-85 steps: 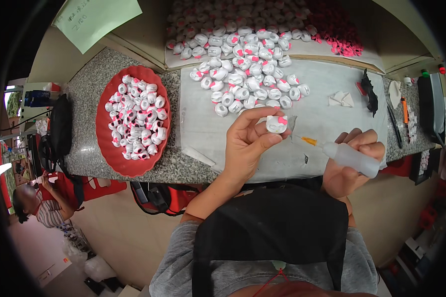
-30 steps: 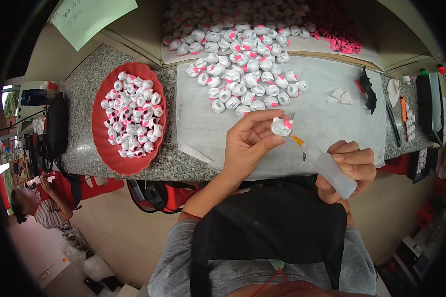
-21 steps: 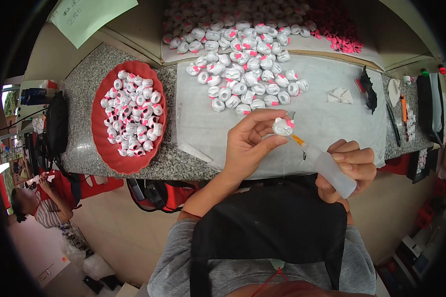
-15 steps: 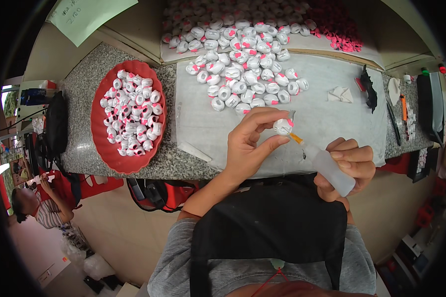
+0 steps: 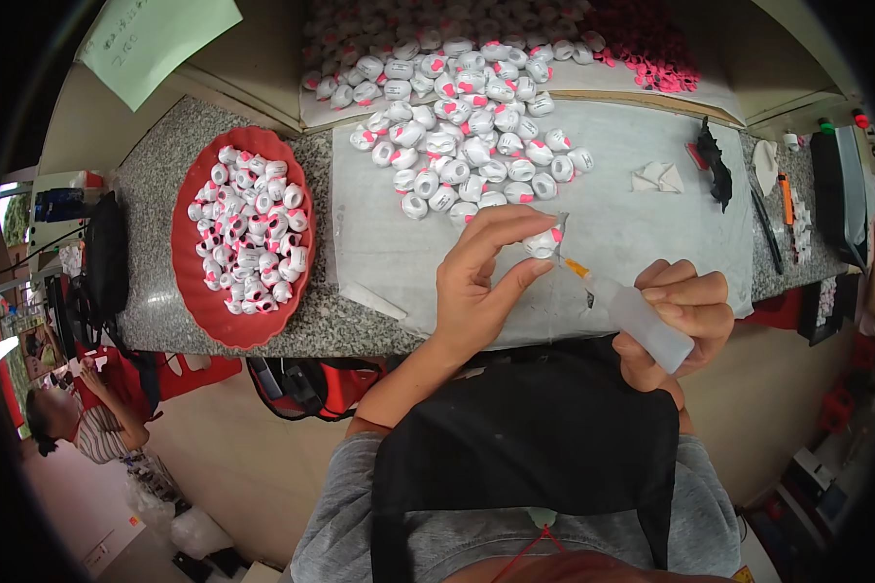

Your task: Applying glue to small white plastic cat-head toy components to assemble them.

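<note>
Between the thumb and fingers of my left hand (image 5: pixel 486 277) is a small white rounded piece with pink patches (image 5: pixel 542 243). My right hand (image 5: pixel 685 316) is wrapped round a translucent squeeze bottle (image 5: pixel 647 325), tilted so that its orange tip (image 5: pixel 576 267) points up and left at the piece. A narrow gap shows between the tip and the piece. Beyond my hands, many similar white pieces (image 5: pixel 476 151) are heaped on the white sheet (image 5: pixel 622 136). What is inside the bottle cannot be made out.
On the left of the speckled counter (image 5: pixel 151 194) stands a red scalloped tray (image 5: pixel 190 282) full of the white pieces. Small pink parts (image 5: pixel 661 73) lie at the back right. A black spiky object (image 5: pixel 715 165), folded paper (image 5: pixel 657 177) and an orange pen (image 5: pixel 786 199) lie rightward. A person (image 5: pixel 97 413) is far left.
The bottle's orange tip has come away from the white piece, leaving a gap. My left hand has shifted slightly left with the piece. The whole view has also moved a little.
</note>
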A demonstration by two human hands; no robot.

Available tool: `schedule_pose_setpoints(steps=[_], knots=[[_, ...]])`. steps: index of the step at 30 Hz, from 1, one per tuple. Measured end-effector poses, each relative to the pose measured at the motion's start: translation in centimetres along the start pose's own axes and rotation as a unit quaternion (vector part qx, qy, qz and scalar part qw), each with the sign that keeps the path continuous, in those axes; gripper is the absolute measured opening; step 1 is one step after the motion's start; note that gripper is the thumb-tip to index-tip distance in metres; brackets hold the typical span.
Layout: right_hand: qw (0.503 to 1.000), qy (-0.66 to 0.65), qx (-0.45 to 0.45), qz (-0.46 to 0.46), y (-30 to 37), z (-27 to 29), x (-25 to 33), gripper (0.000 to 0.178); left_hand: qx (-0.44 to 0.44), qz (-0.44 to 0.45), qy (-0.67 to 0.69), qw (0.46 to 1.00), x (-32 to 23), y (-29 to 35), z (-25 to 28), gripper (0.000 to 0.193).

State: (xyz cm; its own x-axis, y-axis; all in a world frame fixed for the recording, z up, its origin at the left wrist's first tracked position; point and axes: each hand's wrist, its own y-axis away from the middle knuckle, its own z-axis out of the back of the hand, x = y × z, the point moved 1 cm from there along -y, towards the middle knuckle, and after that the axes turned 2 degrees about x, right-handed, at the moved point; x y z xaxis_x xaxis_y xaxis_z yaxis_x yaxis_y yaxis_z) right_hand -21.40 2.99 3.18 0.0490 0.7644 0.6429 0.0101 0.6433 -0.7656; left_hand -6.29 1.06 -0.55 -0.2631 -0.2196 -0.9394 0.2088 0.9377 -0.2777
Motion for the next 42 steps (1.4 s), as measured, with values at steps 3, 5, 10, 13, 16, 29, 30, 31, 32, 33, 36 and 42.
schedule_pose_setpoints(steps=[3, 5, 10, 13, 16, 29, 30, 31, 32, 33, 36, 42], knots=[[0.998, 0.015, -0.014, -0.059, 0.0, 1.4, -0.3, 0.032, -0.018, 0.036, 0.047, 0.998, 0.3, -0.2, -0.1, 0.033], [0.991, 0.025, -0.031, -0.127, -0.7, 2.8, -0.7, 0.031, -0.044, 0.07, 0.093, 0.992, 0.2, 0.2, 0.2, 0.033], [0.942, 0.016, 0.0, -0.336, -4.3, 5.6, -5.1, 0.026, -0.077, 0.091, 0.189, 0.975, 0.5, 0.3, 0.4, 0.035], [0.926, -0.008, 0.016, -0.378, -6.7, 6.4, -9.1, 0.026, -0.07, 0.089, 0.186, 0.976, 0.1, 0.2, 0.2, 0.035], [0.928, 0.083, 0.058, -0.359, -7.9, 6.6, -14.0, 0.026, -0.075, 0.086, 0.179, 0.977, 0.5, 0.1, 0.2, 0.035], [0.854, 0.473, 0.15, -0.156, -8.6, 5.7, -16.0, 0.024, -0.074, 0.094, 0.164, 0.979, 0.4, 0.1, 0.3, 0.032], [0.9, 0.407, 0.128, -0.09, -8.1, 5.9, -15.7, 0.023, -0.073, 0.091, 0.169, 0.979, 0.4, 0.1, 0.2, 0.032], [0.901, 0.401, 0.135, -0.091, -7.9, 5.4, -14.5, 0.023, -0.078, 0.088, 0.173, 0.978, 0.4, 0.1, 0.3, 0.032], [0.919, 0.274, 0.146, -0.244, -7.7, 4.8, -12.1, 0.024, -0.088, 0.089, 0.172, 0.977, 0.3, 0.2, 0.4, 0.032], [0.898, 0.139, 0.149, -0.39, -7.1, 4.3, -9.9, 0.025, -0.079, 0.089, 0.176, 0.977, 0.2, 0.1, 0.3, 0.032], [0.895, 0.086, 0.15, -0.411, -4.3, 1.9, -5.6, 0.023, -0.077, 0.096, 0.17, 0.978, 0.4, 0.4, 0.6, 0.033], [0.879, -0.095, 0.027, -0.466, -0.6, 0.8, -2.9, 0.019, -0.051, 0.076, 0.14, 0.986, 0.0, 0.1, -0.1, 0.034]])
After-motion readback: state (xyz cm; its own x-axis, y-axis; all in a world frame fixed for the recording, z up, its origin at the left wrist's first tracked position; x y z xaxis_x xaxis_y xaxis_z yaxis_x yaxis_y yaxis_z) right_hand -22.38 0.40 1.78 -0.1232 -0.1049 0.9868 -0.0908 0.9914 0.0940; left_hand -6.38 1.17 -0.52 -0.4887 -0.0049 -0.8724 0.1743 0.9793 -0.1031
